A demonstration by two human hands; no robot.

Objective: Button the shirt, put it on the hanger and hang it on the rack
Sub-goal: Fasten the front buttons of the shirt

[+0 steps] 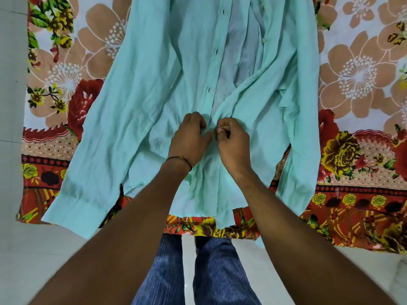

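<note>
Left hand [189,137] and right hand [231,142] pinched together on shirt [154,73] front (buttonholes toward 12 o'clock unfastened).

We see a floral sheet [356,69] w/ big tan flowers, red roses & a red-yellow border, spread flat. Pale floor [39,256] shows at left & bottom. Blue striped trousers [220,271] at bottom centre, below sheet's near edge.

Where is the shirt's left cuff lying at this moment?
In the head view, the cuff lies at lower left, at the edge of the floral sheet, well left of both hands pinching the shirt front.
</note>
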